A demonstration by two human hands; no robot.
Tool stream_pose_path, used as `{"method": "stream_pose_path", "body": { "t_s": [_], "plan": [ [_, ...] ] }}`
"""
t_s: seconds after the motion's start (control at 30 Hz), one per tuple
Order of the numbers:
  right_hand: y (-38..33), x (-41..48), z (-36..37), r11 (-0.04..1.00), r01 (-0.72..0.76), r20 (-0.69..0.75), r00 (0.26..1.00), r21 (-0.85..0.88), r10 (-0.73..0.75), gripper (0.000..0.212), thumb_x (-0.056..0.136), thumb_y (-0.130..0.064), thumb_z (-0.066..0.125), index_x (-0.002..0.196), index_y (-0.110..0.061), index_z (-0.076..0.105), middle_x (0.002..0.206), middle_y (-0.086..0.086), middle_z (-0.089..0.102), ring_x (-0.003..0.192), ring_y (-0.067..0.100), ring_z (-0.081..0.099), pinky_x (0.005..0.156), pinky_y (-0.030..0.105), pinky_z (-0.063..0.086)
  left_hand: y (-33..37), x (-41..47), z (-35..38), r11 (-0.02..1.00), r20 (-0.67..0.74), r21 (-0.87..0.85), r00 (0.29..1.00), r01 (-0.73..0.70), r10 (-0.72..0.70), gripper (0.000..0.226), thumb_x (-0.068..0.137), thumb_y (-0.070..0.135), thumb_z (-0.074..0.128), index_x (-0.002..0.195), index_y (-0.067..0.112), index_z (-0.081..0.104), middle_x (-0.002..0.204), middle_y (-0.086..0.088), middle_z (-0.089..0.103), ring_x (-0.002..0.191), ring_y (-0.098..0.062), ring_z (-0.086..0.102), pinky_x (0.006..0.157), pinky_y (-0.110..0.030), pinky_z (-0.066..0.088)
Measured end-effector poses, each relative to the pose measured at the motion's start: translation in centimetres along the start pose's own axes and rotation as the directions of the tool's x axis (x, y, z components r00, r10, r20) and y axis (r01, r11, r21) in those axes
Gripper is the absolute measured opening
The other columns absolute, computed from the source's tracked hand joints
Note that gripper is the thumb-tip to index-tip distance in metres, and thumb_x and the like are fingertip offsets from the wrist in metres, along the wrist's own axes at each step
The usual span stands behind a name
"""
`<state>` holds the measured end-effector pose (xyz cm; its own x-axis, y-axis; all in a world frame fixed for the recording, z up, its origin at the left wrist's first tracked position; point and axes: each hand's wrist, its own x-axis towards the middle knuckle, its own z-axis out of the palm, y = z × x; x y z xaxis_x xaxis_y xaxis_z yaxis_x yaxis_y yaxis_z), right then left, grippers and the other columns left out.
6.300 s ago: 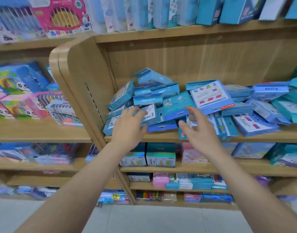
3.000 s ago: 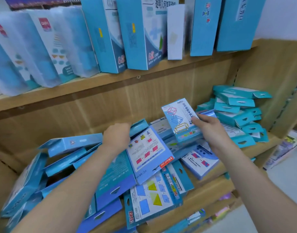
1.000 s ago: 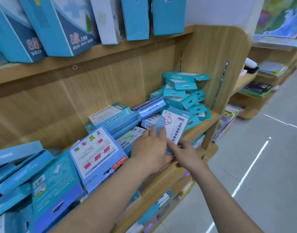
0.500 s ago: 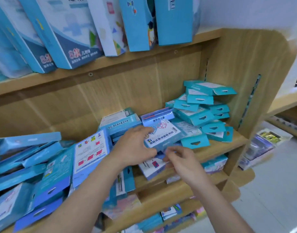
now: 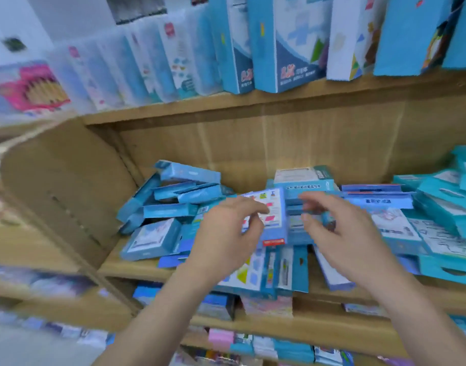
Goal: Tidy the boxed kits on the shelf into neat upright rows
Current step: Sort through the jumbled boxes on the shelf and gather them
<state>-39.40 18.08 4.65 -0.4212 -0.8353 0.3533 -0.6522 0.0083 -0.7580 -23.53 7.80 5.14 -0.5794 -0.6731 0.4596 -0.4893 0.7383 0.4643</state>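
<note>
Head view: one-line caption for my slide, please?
Left hand and right hand reach for a tilted kit amid jumbled blue kits on the shelf.

Open gap between jumbled kits (image 5: 152, 237) and upper shelf (image 5: 305, 101)

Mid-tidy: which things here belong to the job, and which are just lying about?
Job: jumbled blue kit boxes on the middle shelf; box with coloured squares, between left hand and right hand; teal boxes at right.
Not the job: tall boxes on the upper shelf; pink box, upper left; stock on lower shelves.
</note>
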Motion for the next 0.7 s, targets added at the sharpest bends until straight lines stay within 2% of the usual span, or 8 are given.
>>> {"method": "stream_pose_path", "body": {
  "t_s": [0.07,0.13,0.23,0.3,0.37,0.43,0.57,0.7],
  "plan": [
    [-2.2,1.5,2.9,0.985,0.141,0.126,0.984,-0.101,-0.128,0.036,0.088,-0.022,0.060,0.124,-0.026,0.059,0.119,-0.010,0.060,0.114,0.011,0.049,0.094,0.025,0.038,-3.3,-1.2,-2.7,0.993,-0.035,0.021,0.993,0.115,-0.114,0.030,0.079,0.021,0.047,0.093,0.021,0.074,0.097,0.009,0.072,0.092,-0.006,0.062,0.084,-0.026,0.050],
    [-4.4,2.8,6.3,0.956,0.257,0.244,0.945,-0.143,-0.218,0.043,0.089,-0.027,0.059,0.132,-0.026,0.052,0.130,-0.008,0.054,0.123,0.012,0.040,0.099,0.023,0.033,-6.8,-2.6,-5.1,0.981,-0.069,0.060,0.981,0.187,-0.183,0.028,0.081,0.019,0.049,0.093,0.020,0.074,0.096,0.008,0.073,0.090,-0.009,0.064,0.081,-0.030,0.053],
    [-7.9,4.6,12.1,0.888,0.422,0.387,0.861,-0.181,-0.330,0.059,0.087,-0.037,0.058,0.142,-0.026,0.039,0.143,-0.003,0.042,0.135,0.015,0.031,0.111,0.033,0.029,-12.3,-4.5,-8.8,0.952,-0.114,0.109,0.955,0.286,-0.273,0.022,0.086,0.011,0.055,0.096,0.018,0.073,0.097,0.006,0.072,0.091,-0.013,0.064,0.081,-0.028,0.051],
    [-10.3,5.8,16.0,0.854,0.455,0.474,0.828,-0.252,-0.300,0.072,0.086,-0.044,0.058,0.148,-0.032,0.023,0.153,-0.003,0.026,0.143,0.015,0.017,0.113,0.041,0.026,-16.1,-5.3,-11.4,0.924,-0.135,0.159,0.935,0.347,-0.328,0.025,0.086,0.009,0.055,0.104,0.018,0.070,0.102,0.006,0.070,0.095,-0.014,0.062,0.082,-0.025,0.046],
    [-12.5,7.2,19.5,0.816,0.467,0.542,0.806,-0.341,-0.236,0.081,0.085,-0.049,0.057,0.149,-0.038,0.008,0.158,-0.005,0.009,0.146,0.013,0.005,0.112,0.049,0.024,-19.7,-5.8,-13.5,0.889,-0.115,0.239,0.920,0.391,-0.374,0.034,0.084,0.011,0.054,0.115,0.020,0.064,0.109,0.001,0.066,0.102,-0.019,0.059,0.085,-0.029,0.045],
    [-14.1,8.8,22.6,0.793,0.480,0.561,0.799,-0.374,-0.218,0.084,0.085,-0.048,0.057,0.148,-0.040,0.002,0.159,-0.005,0.002,0.146,0.014,0.000,0.112,0.053,0.020,-22.6,-6.1,-15.0,0.862,-0.073,0.299,0.910,0.409,-0.407,0.042,0.083,0.014,0.054,0.125,0.021,0.057,0.116,-0.003,0.062,0.110,-0.022,0.054,0.089,-0.032,0.043],
    [-16.6,12.6,27.9,0.714,0.544,0.573,0.783,-0.440,-0.243,0.074,0.090,-0.032,0.056,0.148,-0.036,0.009,0.159,-0.003,0.008,0.147,0.017,0.001,0.111,0.059,0.014,-26.3,-6.1,-15.7,0.842,-0.007,0.378,0.910,0.385,-0.414,0.052,0.086,0.013,0.050,0.137,0.018,0.043,0.125,-0.005,0.058,0.114,-0.024,0.050,0.087,-0.030,0.041],
    [-17.1,16.2,31.9,0.436,0.705,0.686,0.689,-0.559,-0.234,0.065,0.087,-0.010,0.054,0.142,-0.033,0.029,0.145,-0.002,0.036,0.143,0.020,0.013,0.107,0.063,0.017,-28.5,-5.4,-14.3,0.815,0.093,0.451,0.889,0.364,-0.449,0.048,0.086,0.014,0.052,0.133,0.012,0.042,0.128,-0.008,0.054,0.115,-0.027,0.049,0.089,-0.034,0.043]
  ]
}}
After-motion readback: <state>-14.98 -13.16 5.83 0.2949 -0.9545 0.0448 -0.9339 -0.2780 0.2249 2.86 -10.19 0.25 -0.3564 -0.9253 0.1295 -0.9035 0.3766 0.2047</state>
